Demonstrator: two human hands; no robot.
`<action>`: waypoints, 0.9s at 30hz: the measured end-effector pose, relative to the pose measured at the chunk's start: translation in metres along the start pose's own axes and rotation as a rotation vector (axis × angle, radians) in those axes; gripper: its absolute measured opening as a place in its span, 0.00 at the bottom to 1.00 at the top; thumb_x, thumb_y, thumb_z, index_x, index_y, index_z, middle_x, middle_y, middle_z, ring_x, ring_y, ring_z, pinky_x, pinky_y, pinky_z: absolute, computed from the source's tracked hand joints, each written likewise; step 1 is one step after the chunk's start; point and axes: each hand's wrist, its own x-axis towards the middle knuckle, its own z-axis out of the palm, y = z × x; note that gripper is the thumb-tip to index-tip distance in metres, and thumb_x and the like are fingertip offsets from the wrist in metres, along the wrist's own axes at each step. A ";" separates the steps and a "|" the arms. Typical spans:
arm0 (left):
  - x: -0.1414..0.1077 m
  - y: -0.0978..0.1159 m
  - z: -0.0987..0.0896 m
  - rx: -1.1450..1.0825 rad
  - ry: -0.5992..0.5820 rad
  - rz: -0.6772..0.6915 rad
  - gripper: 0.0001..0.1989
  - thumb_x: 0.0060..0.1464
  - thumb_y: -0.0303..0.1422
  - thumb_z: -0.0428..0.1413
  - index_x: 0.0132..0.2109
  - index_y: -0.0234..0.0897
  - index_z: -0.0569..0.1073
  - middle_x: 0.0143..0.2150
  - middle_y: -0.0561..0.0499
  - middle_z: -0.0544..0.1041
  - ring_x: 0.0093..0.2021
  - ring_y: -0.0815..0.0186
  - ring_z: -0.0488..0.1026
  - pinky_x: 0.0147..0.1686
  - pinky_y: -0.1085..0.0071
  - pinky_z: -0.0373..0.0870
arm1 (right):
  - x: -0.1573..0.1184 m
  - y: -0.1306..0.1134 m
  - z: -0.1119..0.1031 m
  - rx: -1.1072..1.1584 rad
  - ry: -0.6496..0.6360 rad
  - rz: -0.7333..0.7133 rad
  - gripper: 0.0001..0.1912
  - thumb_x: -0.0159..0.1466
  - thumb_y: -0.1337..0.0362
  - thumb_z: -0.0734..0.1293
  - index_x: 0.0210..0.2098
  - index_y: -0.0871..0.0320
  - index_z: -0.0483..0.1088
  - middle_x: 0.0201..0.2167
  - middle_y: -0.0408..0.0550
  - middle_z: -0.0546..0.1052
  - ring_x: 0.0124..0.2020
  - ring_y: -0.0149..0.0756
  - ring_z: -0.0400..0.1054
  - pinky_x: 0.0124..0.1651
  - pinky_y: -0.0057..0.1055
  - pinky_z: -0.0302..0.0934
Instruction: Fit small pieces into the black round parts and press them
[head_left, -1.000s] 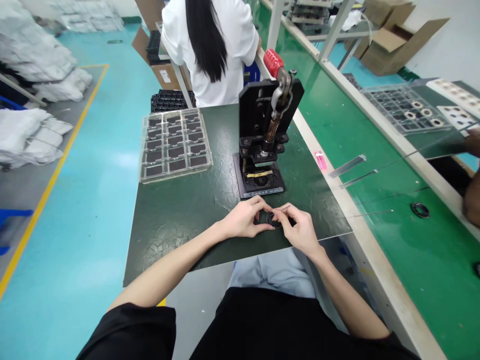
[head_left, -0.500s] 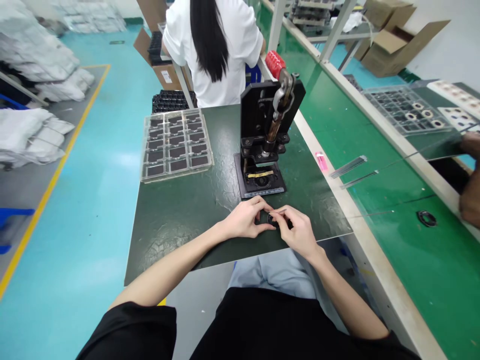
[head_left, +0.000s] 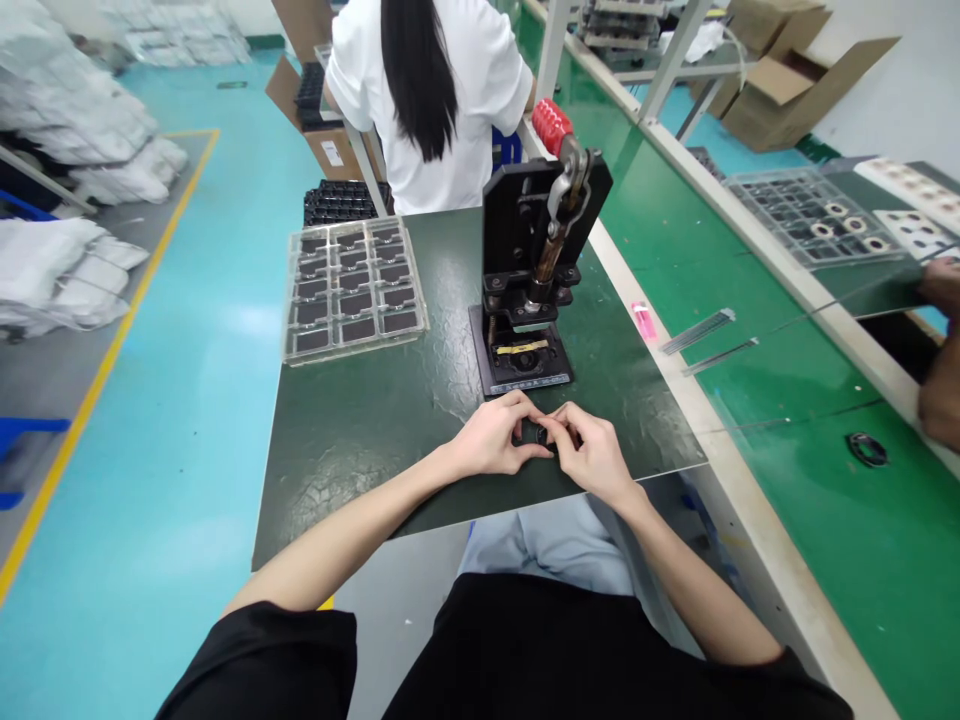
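Observation:
A small black part (head_left: 539,436) sits between my two hands, low over the dark green table (head_left: 360,420). My left hand (head_left: 501,433) curls round its left side with thumb and fingertips. From the right, my right hand (head_left: 589,445) pinches at the same part, its fingertips touching those of my left hand. Fingers cover much of the part. Just beyond my hands stands a black hand press (head_left: 525,220) with a red grip (head_left: 551,127); a yellow strip (head_left: 522,348) lies across its base.
A clear tray (head_left: 354,290) of black parts lies at the table's back left. A person in white (head_left: 465,110) is ahead. On the green belt (head_left: 810,370) right are thin rods (head_left: 699,330) and a black ring (head_left: 868,449). Another person's hand (head_left: 943,290) is far right.
The black ring on the belt has moved right and slightly nearer. My right fingers have shifted slightly left, and the thin piece seen at their tips no longer shows.

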 end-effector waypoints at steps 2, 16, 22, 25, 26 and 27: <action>0.000 -0.001 0.001 -0.007 -0.004 -0.006 0.20 0.52 0.42 0.70 0.46 0.35 0.78 0.43 0.49 0.75 0.26 0.72 0.69 0.31 0.71 0.70 | 0.001 0.002 -0.002 0.121 0.003 0.109 0.21 0.73 0.50 0.63 0.27 0.55 0.67 0.24 0.45 0.74 0.24 0.32 0.68 0.29 0.28 0.63; 0.004 -0.004 -0.001 -0.023 -0.021 -0.015 0.18 0.54 0.38 0.70 0.49 0.37 0.79 0.41 0.50 0.75 0.25 0.73 0.68 0.32 0.72 0.72 | 0.007 0.007 -0.006 0.438 0.196 0.315 0.24 0.67 0.41 0.68 0.34 0.58 0.73 0.23 0.45 0.77 0.19 0.28 0.66 0.24 0.27 0.64; 0.001 -0.001 -0.010 -0.054 -0.035 0.054 0.21 0.59 0.30 0.61 0.59 0.39 0.73 0.47 0.48 0.75 0.25 0.74 0.69 0.29 0.72 0.74 | 0.005 0.008 -0.007 0.397 0.364 0.239 0.17 0.70 0.50 0.68 0.43 0.58 0.77 0.29 0.46 0.80 0.24 0.28 0.67 0.29 0.27 0.67; -0.004 0.007 -0.006 0.005 0.113 0.065 0.24 0.60 0.30 0.57 0.63 0.40 0.68 0.49 0.46 0.76 0.34 0.68 0.76 0.34 0.69 0.78 | 0.000 0.008 -0.006 0.265 0.355 0.192 0.15 0.72 0.54 0.66 0.48 0.58 0.78 0.34 0.49 0.82 0.28 0.30 0.71 0.30 0.27 0.69; -0.006 0.009 -0.003 0.046 0.168 0.071 0.23 0.61 0.31 0.57 0.63 0.39 0.67 0.50 0.46 0.76 0.40 0.64 0.78 0.39 0.66 0.80 | -0.002 0.008 -0.006 0.199 0.364 0.165 0.15 0.73 0.56 0.64 0.51 0.58 0.77 0.37 0.50 0.82 0.30 0.32 0.73 0.32 0.28 0.71; -0.007 0.012 0.001 0.089 0.206 0.082 0.24 0.61 0.34 0.59 0.62 0.39 0.67 0.50 0.45 0.77 0.46 0.60 0.78 0.45 0.62 0.80 | -0.005 0.007 -0.007 0.121 0.373 0.125 0.16 0.74 0.58 0.63 0.54 0.57 0.76 0.41 0.52 0.83 0.33 0.33 0.75 0.34 0.29 0.72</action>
